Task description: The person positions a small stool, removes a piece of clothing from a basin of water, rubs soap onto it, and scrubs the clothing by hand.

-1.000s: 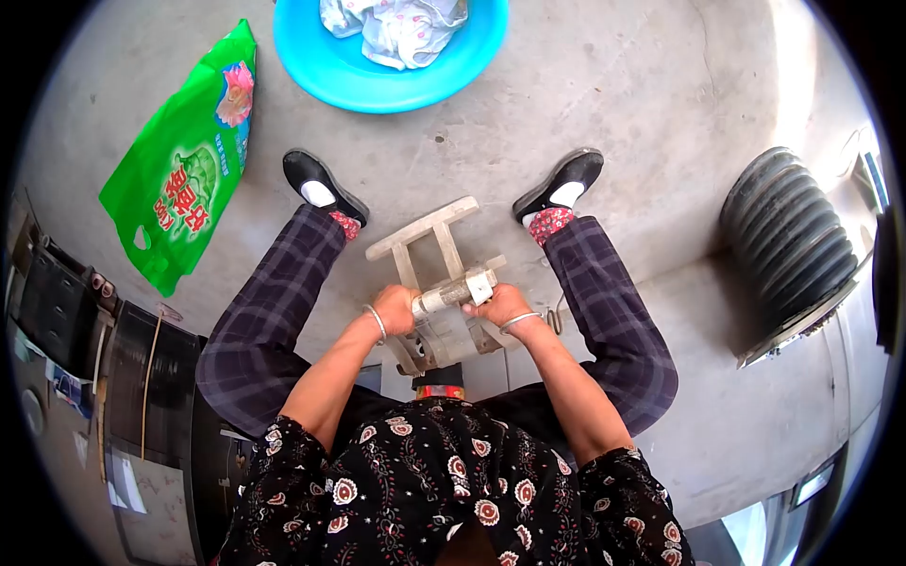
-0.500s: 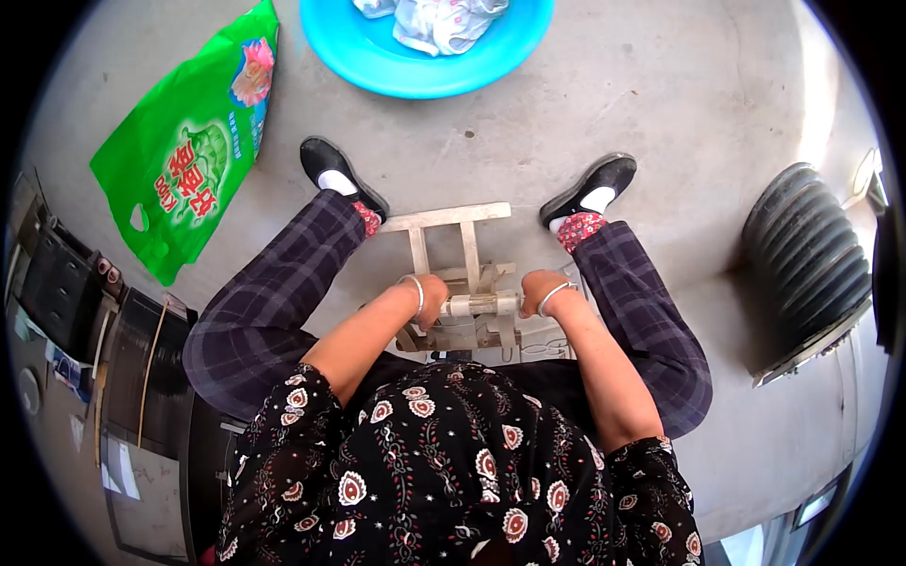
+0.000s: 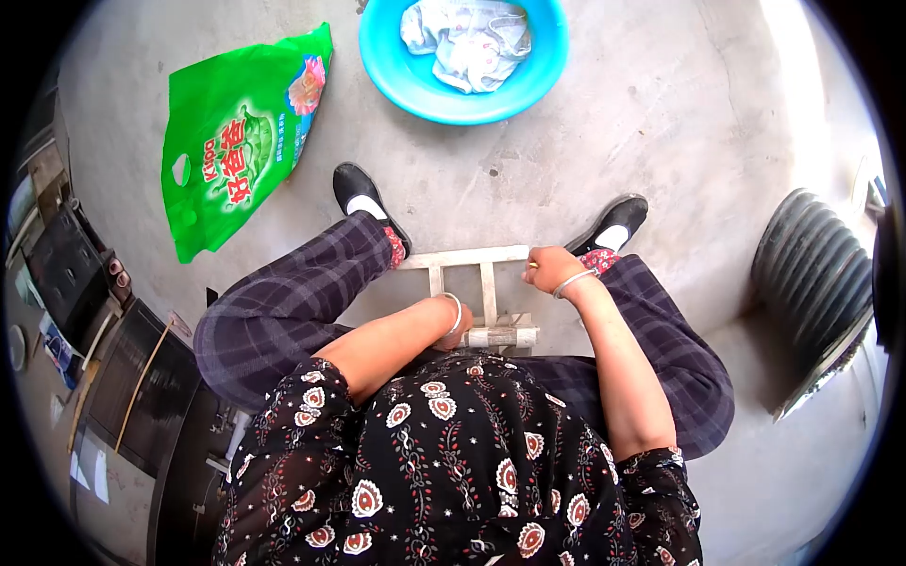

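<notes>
Head view: one wooden frame (image 3: pixel 462 256) between my legs. My left hand (image 3: pixel 457 325) is at its near bar, grip hidden, can't tell; my right hand (image 3: pixel 547 272) is curled by the far bar's right end, clamped or not unclear. Step, I judge: adjusting the frame; next move calls for steadiness. Count: one basin (image 3: pixel 453 114), one green bag (image 3: pixel 212 123), two shoes (image 3: pixel 357 183).

The left hand's (image 3: pixel 460 324) fingers are mostly hidden behind its wrist and forearm, so their grip cannot be made out. A yellowish speck at the right hand (image 3: pixel 549 269) is too small to identify. The patterned shirt (image 3: pixel 453 453) hides the wooden frame's (image 3: pixel 462 257) near end. The top edge crops the blue basin (image 3: pixel 406 90).
</notes>
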Demonstrator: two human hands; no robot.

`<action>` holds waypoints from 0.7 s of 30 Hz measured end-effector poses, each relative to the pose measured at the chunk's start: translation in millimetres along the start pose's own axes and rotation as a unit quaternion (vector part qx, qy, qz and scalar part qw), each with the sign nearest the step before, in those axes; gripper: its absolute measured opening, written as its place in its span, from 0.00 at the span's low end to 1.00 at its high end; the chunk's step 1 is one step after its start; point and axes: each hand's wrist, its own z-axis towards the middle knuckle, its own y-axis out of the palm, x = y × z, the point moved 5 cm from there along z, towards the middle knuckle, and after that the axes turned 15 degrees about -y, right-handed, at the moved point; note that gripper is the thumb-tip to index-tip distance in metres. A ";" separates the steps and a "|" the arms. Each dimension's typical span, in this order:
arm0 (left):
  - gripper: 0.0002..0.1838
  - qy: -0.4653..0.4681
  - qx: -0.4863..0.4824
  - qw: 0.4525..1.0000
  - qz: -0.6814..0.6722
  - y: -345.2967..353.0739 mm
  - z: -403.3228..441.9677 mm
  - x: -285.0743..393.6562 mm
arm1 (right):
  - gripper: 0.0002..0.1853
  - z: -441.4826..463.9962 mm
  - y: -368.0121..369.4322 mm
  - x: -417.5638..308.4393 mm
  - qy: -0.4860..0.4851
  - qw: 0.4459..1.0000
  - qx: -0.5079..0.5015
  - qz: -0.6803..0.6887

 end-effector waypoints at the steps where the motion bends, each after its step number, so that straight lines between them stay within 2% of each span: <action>1: 0.21 -0.009 0.012 1.000 -0.011 -1.4 -4.4 -2.7 | 0.15 4.4 -2.0 -1.1 -0.008 1.000 0.026 0.008; 5: 0.21 -0.014 0.029 0.999 0.013 2.1 -6.3 -1.3 | 0.15 15.2 -3.1 4.5 -0.006 0.998 0.056 0.021; 8: 0.17 -0.012 0.051 0.997 0.058 9.6 27.9 -3.3 | 0.17 19.8 -8.9 12.7 0.006 0.997 0.074 -0.007; 11: 0.14 -0.040 0.219 0.974 0.031 -51.6 -39.5 -2.5 | 0.18 19.6 -32.6 7.7 0.004 0.995 0.094 -0.017; 12: 0.13 -0.054 0.293 0.954 -0.025 -71.3 -71.4 -13.8 | 0.18 23.1 -45.4 6.7 0.018 0.992 0.124 -0.030; 14: 0.11 -0.093 0.430 0.892 -0.105 -85.2 -146.6 -39.0 | 0.18 27.0 -57.4 13.1 0.036 0.982 0.177 -0.049; 16: 0.08 -0.133 0.560 0.806 -0.140 -70.8 -228.3 -57.7 | 0.18 22.5 -67.9 34.7 0.069 0.971 0.221 -0.056; 18: 0.05 -0.191 0.683 0.687 -0.155 -37.5 -301.4 -96.0 | 0.19 11.9 -86.8 45.0 0.081 0.938 0.331 -0.058; 20: 0.10 -0.205 0.814 0.513 -0.179 7.3 -362.0 -129.1 | 0.21 -3.8 -96.6 52.6 0.141 0.937 0.309 -0.074; 21: 0.10 -0.229 0.834 0.469 -0.182 31.4 -381.3 -152.2 | 0.22 -1.9 -101.3 49.1 0.155 0.936 0.305 -0.083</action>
